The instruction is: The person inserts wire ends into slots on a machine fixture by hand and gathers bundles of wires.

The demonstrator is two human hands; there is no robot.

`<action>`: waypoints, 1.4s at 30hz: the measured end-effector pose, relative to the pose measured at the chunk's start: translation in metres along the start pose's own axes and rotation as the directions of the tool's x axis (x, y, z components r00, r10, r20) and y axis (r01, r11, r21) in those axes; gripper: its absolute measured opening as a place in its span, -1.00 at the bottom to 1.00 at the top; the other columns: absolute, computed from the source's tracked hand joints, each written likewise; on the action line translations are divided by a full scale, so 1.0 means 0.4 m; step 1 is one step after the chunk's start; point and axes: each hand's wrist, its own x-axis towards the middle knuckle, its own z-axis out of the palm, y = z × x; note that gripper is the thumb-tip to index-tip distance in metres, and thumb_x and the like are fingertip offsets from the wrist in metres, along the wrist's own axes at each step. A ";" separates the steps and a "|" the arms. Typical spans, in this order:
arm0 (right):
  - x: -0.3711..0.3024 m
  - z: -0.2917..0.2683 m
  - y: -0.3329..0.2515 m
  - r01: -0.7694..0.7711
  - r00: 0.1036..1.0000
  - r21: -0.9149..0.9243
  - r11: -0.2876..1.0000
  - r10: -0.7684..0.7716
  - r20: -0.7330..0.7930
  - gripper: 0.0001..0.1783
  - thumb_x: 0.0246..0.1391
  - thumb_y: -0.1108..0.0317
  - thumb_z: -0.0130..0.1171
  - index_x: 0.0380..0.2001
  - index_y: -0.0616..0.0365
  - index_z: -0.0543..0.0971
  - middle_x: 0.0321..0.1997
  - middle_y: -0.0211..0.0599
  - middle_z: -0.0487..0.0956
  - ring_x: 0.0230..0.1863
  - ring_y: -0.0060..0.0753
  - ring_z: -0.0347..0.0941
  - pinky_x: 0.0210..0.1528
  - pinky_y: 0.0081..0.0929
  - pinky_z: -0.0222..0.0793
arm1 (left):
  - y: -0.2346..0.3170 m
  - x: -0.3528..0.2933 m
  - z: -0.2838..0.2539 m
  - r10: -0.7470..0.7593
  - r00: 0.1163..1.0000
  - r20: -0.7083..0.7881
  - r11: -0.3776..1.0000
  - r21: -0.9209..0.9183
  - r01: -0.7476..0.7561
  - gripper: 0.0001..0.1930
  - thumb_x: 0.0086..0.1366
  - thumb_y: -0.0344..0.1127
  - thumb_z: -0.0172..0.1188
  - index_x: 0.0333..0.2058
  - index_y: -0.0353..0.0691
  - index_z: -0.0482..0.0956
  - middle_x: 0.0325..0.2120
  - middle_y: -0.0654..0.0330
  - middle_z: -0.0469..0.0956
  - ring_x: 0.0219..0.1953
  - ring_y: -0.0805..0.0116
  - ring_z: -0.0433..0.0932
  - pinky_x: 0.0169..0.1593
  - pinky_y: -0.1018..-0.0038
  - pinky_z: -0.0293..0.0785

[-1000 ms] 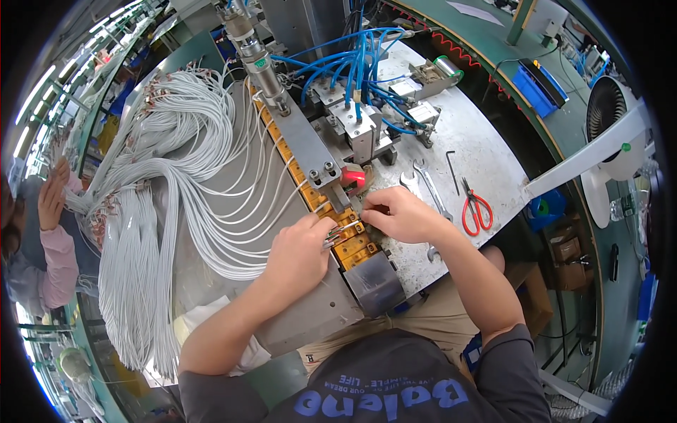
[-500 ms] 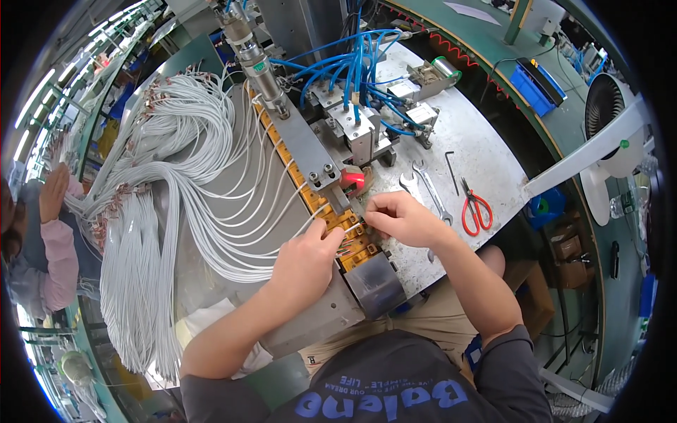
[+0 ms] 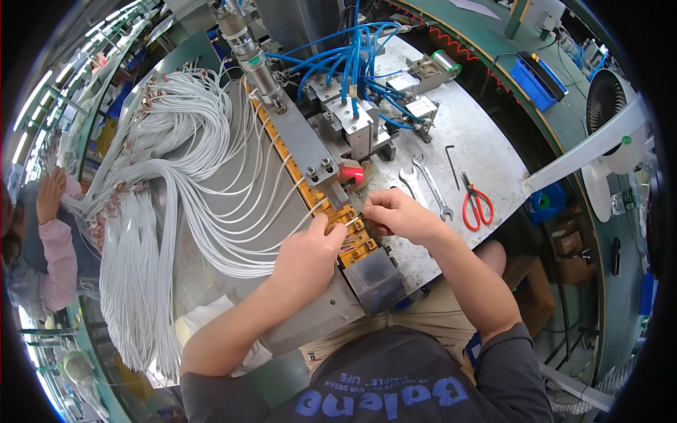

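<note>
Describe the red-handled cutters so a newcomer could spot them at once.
Find the machine with the blue hoses, then the pale metal tabletop to its right. Near that tabletop's right edge, right of the person's right hand and beside the bent hex key, lie the cutters. Two red loop handles set them apart from the silver wrenches.

A short stretch of thin white cable [image 3: 353,221] shows between the left hand [image 3: 312,252] and the right hand [image 3: 394,213], pinched at either end and slanting slightly, its right tip hidden by the fingers. It lies across the near part of a long orange-yellow fixture strip [image 3: 308,192], which runs from far left to near right, its near section notched and stepped with small raised blocks. Just nearer, fine coloured wires [image 3: 348,242], among them green and reddish ones, fan out beside the left hand over the strip; their source is hidden.
</note>
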 end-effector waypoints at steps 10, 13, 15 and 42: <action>-0.015 0.003 -0.021 0.143 0.989 -0.207 0.968 -0.145 0.002 -0.79 0.11 0.40 0.03 -0.58 0.19 0.41 -0.68 -0.52 0.35 -0.63 -0.72 0.22 -0.60 -0.67 0.08 | -0.006 -0.011 -0.003 -0.042 0.998 -0.049 0.995 -0.093 0.037 -0.69 -0.11 -0.61 0.11 -0.30 -0.26 0.47 -0.41 0.03 0.41 -0.46 -0.02 0.47 -0.40 0.18 0.43; -0.009 0.004 -0.025 0.168 0.984 -0.288 0.943 -0.178 -0.010 -0.80 0.12 0.39 0.03 -0.58 0.20 0.42 -0.68 -0.52 0.35 -0.63 -0.72 0.22 -0.60 -0.67 0.09 | -0.010 -0.010 -0.006 -0.045 0.997 -0.060 0.996 -0.074 0.040 -0.69 -0.12 -0.60 0.13 -0.30 -0.26 0.48 -0.40 0.03 0.41 -0.46 -0.02 0.47 -0.40 0.19 0.43; -0.007 0.006 -0.023 0.179 0.981 -0.325 0.928 -0.195 -0.016 -0.80 0.12 0.39 0.02 -0.57 0.20 0.42 -0.69 -0.52 0.34 -0.63 -0.72 0.22 -0.60 -0.67 0.09 | -0.013 -0.008 -0.005 -0.034 0.998 -0.053 0.997 -0.066 0.031 -0.73 -0.08 -0.58 0.10 -0.31 -0.27 0.46 -0.41 0.03 0.41 -0.48 -0.04 0.48 -0.41 0.17 0.44; -0.074 0.079 -0.100 0.256 0.944 -0.275 0.927 -0.301 -0.134 -0.92 0.09 0.49 0.11 -0.40 0.29 0.50 -0.54 -0.49 0.47 -0.51 -0.76 0.36 -0.48 -0.71 0.28 | -0.026 0.001 -0.085 -0.293 0.930 -0.221 0.746 -0.662 0.078 -0.88 0.23 -0.47 0.13 -0.28 -0.37 0.56 -0.47 0.21 0.59 -0.40 0.53 0.51 -0.29 0.57 0.41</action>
